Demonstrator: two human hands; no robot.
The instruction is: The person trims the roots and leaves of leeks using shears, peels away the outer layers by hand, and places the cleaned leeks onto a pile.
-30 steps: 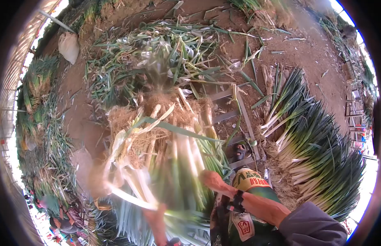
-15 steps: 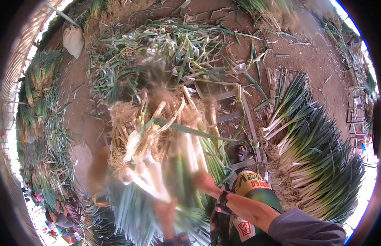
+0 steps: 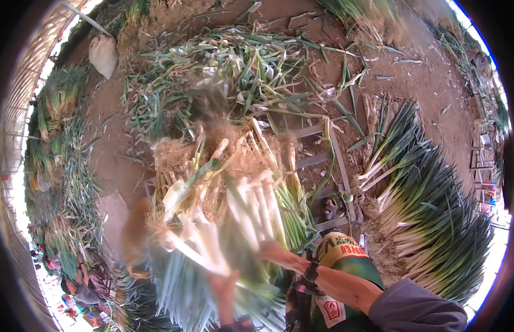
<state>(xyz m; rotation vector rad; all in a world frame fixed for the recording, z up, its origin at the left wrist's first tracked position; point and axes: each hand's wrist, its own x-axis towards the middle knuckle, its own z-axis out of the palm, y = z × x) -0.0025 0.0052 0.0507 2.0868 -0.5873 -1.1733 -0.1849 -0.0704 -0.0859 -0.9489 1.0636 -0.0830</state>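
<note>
A large bundle of green onions (image 3: 201,232) lies in front of me, its roots pointing away and its green leaves towards me. My left hand (image 3: 225,282) is low in the middle, against the white stalks near the leaves; its fingers are blurred. Just right of it, my right hand (image 3: 272,253) touches the stalks from the side, and its fingers are smeared too. What either hand grips cannot be made out. A loose green leaf crosses the bundle near the roots.
Cut leaves (image 3: 223,72) are heaped beyond the bundle. A row of green onions (image 3: 434,210) lies at the right. Beside the bundle is a metal frame (image 3: 337,160). A green printed sack (image 3: 345,260) covers my lap. A white sack (image 3: 103,55) stands far left; a person (image 3: 82,288) is lower left.
My right hand has shifted slightly left and down. The green leaf that stretched right across the bundle now bends down over the stalks. The whole view has shifted a little.
</note>
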